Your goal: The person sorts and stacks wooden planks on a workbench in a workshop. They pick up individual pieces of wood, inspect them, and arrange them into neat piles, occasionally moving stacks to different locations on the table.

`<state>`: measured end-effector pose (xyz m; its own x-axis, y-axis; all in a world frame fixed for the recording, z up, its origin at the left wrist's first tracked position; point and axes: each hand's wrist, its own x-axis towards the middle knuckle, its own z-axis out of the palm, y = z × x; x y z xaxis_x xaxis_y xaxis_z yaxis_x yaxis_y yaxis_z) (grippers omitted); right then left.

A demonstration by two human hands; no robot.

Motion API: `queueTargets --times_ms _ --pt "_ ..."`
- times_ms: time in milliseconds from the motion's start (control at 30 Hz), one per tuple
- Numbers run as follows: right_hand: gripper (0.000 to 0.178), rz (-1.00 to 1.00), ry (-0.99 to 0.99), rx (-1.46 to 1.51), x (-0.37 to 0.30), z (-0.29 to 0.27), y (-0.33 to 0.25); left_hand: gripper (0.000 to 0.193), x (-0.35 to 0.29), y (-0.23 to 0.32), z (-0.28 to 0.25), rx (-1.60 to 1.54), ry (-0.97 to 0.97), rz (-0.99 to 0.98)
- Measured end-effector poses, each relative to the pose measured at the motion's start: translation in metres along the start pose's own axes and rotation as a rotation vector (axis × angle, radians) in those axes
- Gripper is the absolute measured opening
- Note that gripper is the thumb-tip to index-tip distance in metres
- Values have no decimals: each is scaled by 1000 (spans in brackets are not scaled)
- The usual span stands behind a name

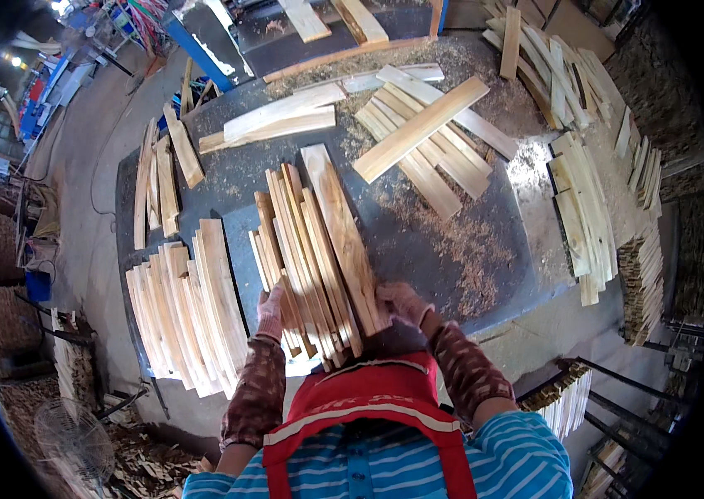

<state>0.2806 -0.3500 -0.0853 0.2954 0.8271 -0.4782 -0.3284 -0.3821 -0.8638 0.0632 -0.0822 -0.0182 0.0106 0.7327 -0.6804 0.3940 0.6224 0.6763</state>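
In front of me on the dark table stands a bundle of narrow wooden slats point(306, 258), packed side by side on edge with uneven ends. My left hand point(270, 313), in a pale glove, grips slats at the bundle's near left side. A wider wooden board point(339, 233) leans along the right of the bundle. Around its near right edge my gloved right hand point(404, 304) is closed, its fingertips partly hidden. To the left lies another row of slats point(177, 308), stacked close together, apart from my left hand.
Loose boards point(427, 137) lie crossed at the table's far right, with more pale boards point(273, 116) at the far middle. Wood shavings point(472, 258) cover the right of the tabletop point(240, 200). Stacked slats point(580, 212) stand beyond the right edge; a fan point(73, 437) is at lower left.
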Motion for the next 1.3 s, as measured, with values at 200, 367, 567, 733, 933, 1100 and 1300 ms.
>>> queueTargets --times_ms 200,367,567,733,933,1100,1300 --pt "37 -168 6 -763 -24 40 20 49 -2 -45 1 -124 -198 107" --pt "30 27 -510 -1304 -86 18 -16 34 -38 -54 18 -142 -137 158" --pt "34 73 78 -1055 -17 -24 -109 56 -24 -48 35 -191 26 25" --pt "35 -669 746 -1004 103 -98 -324 78 28 0 44 -15 77 227" --pt "53 -472 987 -1209 225 -152 -497 79 4 238 163 -266 -337 656" --pt "63 -193 860 -1151 246 -135 -504 65 -5 363 261 -390 -779 455" --pt "67 -124 811 -1167 215 -137 -487 42 -12 329 288 -598 -888 133"
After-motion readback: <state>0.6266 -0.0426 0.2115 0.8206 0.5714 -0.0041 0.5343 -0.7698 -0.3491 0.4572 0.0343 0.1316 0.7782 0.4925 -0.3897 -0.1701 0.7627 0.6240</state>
